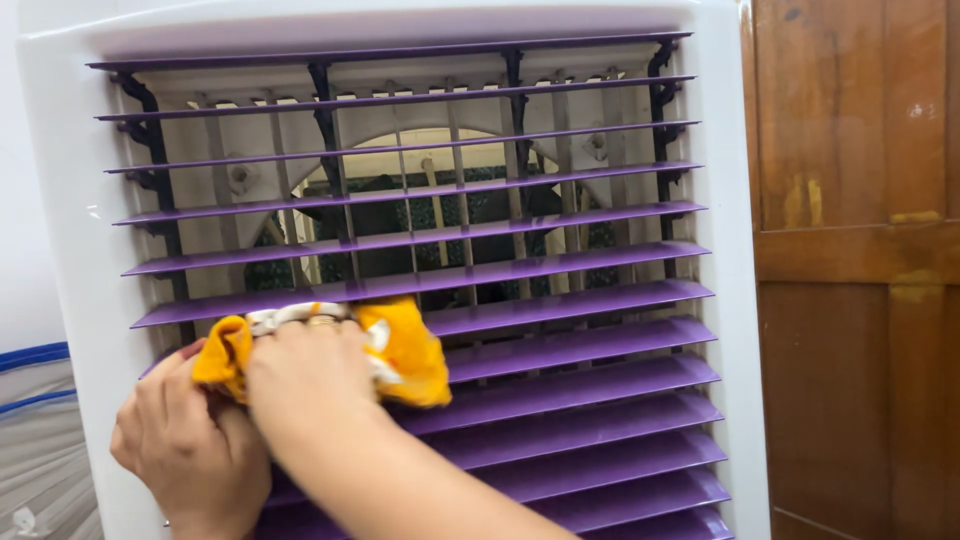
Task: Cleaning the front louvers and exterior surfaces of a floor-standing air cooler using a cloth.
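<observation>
Right hand (pixel 305 375) presses a yellow cloth (pixel 400 350) on a purple slat (pixel 560 305); left hand (pixel 185 435) pinches its end. Slat-long strokes would suit.

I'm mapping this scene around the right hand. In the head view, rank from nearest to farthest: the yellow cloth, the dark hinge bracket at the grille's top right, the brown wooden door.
1. Yellow and white cloth: under the right hand, held against the purple slats.
2. Dark hinge bracket: up at the grille's top right corner.
3. Brown wooden door: far right, beyond the white frame.
</observation>
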